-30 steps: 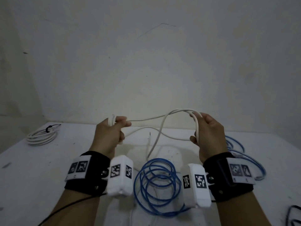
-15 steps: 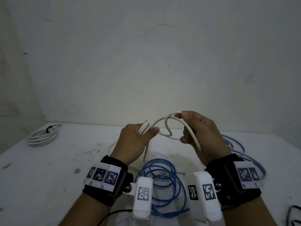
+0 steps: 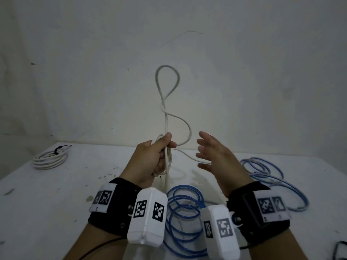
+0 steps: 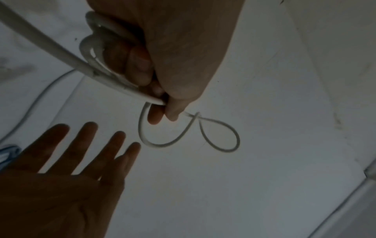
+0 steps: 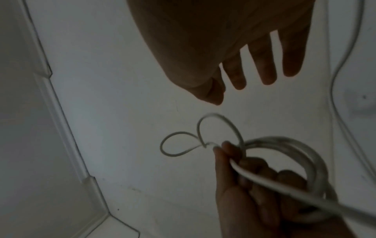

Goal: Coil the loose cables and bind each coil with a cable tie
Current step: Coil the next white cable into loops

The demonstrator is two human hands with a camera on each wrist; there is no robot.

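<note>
white cable (image 3: 167, 94) coils in left hand (image 3: 150, 160) fingers (image 3: 170, 144), loop above.

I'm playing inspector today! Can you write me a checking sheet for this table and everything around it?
Surface: white table, scuffed and speckled.
Job's things: white cable, part coiled, twisted loop sticking up; tied white coil far left.
Clutter: nothing seen.
Grippers: left hand grips the white loops; right hand open, holds nothing.
Cables: blue cable loose in front; a second blue cable at right.
Surroundings: plain white wall.
</note>
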